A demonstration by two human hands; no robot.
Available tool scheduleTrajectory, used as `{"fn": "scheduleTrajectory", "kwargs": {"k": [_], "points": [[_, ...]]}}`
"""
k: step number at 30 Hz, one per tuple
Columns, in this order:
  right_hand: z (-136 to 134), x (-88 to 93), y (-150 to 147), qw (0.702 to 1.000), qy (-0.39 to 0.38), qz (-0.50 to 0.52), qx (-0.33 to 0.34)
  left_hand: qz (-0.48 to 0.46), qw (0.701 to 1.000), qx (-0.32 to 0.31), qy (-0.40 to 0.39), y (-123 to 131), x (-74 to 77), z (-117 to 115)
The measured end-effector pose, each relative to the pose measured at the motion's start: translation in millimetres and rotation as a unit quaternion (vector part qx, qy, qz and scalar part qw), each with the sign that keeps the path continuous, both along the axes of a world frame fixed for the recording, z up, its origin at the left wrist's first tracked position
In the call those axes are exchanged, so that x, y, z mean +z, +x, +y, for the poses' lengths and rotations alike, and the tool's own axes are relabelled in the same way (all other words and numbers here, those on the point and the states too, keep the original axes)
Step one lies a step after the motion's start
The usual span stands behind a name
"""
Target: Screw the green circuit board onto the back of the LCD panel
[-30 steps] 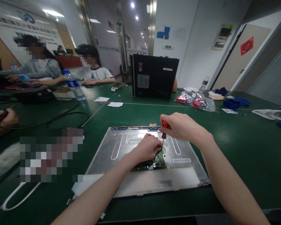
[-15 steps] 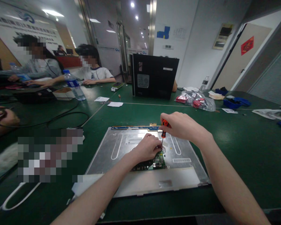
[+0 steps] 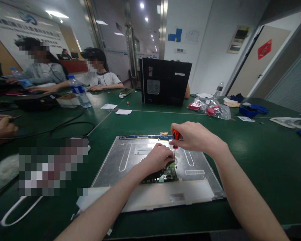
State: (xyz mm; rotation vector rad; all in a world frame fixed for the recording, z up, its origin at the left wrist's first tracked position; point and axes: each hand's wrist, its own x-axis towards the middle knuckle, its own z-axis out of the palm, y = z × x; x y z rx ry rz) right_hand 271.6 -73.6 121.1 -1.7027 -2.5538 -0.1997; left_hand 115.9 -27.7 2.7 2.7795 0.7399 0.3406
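Note:
My right hand (image 3: pixel 192 135) is closed round the red and black handle of a screwdriver (image 3: pixel 176 135), held nearly upright with its shaft pointing down. The tip meets the edge of a green circuit board (image 3: pixel 170 173) lying on the metal back of a display panel (image 3: pixel 125 177). Beside the shaft, my left hand (image 3: pixel 159 157) has its fingers bent together over the board. What those fingers pinch, if anything, is hidden. A narrow blue circuit strip (image 3: pixel 140 137) runs along the panel's far edge.
Beyond the panel stands a black computer case (image 3: pixel 165 82). A plastic bag with red items (image 3: pixel 209 107) and blue gloves (image 3: pixel 252 109) lie right of it. A water bottle (image 3: pixel 79 92) and black cables (image 3: pixel 74 129) are left. Another person's hands (image 3: pixel 2 129) work at the left edge.
The screwdriver stands a little more upright, and my right hand's grip on it has shifted slightly. My left hand has barely moved. At the left edge, the other person's hands have moved.

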Motion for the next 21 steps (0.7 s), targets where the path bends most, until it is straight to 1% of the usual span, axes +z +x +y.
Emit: {"fn": "scheduleTrajectory", "kwargs": {"k": [4, 11, 16, 21], "points": [[1.6, -3.4, 1.6, 0.999, -0.030, 0.008, 0.010, -0.002, 1.000, 0.003, 0.007, 0.2, -0.2, -0.5], [1.1, -1.2, 4.5, 1.000, -0.016, 0.024, 0.000, -0.005, 1.000, -0.002, 0.003, -1.1, 0.5, -1.0], [1.2, 0.9, 5.0, 1.000, -0.010, 0.018, -0.015, -0.003, 1.000, -0.005, 0.006, -1.7, 0.0, -0.4], [1.2, 2.1, 3.5, 1.000, -0.013, 0.016, -0.015, -0.003, 1.000, -0.007, 0.006, -1.8, 0.9, -0.7]]}}
